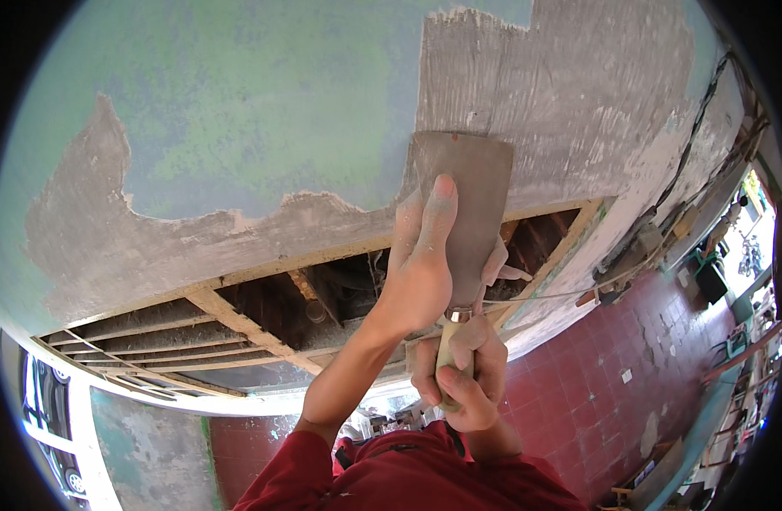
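Note:
Both hands hold a wide-bladed scraper (476, 204), its flat grey blade pointing up and its top edge lying against a painted wall (272, 111). My right hand (476, 366) is closed around the pale handle below the metal collar. My left hand (421, 272) grips the lower blade from the left, with a digit lying flat up its face. Fingertips show past the blade's right edge, seemingly from the left hand. Green and bluish paint covers the wall left of the blade. A bare grey scraped patch (561, 102) spreads above and right of it, with ragged paint edges.
Below the scraped wall runs a wood-framed opening (272, 307) with slats and dark gaps. Dark cables (689, 145) hang along the right side. Red floor tiles (570, 392) lie below, with assorted clutter at the far right. Parked vehicles (59, 426) show at the lower left.

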`<action>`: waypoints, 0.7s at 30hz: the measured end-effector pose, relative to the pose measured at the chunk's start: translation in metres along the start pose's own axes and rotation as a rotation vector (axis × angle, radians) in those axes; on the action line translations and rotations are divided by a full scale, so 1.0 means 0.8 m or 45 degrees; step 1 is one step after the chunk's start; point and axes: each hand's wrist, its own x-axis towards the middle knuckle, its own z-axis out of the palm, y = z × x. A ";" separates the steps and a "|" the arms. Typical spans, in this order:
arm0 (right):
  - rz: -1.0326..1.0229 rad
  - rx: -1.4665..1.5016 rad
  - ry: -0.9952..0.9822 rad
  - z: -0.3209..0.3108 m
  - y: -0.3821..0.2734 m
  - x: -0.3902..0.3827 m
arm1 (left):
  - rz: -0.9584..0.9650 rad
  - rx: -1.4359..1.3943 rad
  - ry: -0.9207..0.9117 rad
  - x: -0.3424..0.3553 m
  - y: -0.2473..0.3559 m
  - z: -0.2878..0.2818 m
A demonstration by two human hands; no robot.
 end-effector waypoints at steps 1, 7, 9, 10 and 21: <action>0.011 0.006 0.017 0.000 0.001 -0.002 | -0.010 0.006 -0.012 -0.003 -0.002 -0.003; -0.001 0.025 0.012 -0.002 0.001 -0.001 | 0.011 -0.032 -0.057 -0.002 -0.002 -0.005; -0.020 0.027 0.023 0.001 0.002 0.003 | 0.032 -0.046 -0.079 0.001 0.000 -0.007; -0.019 0.071 0.064 0.006 0.000 0.002 | 0.040 -0.047 -0.068 0.000 -0.001 -0.007; 0.012 0.119 0.107 0.011 -0.006 0.000 | 0.009 -0.081 -0.067 0.002 0.000 -0.005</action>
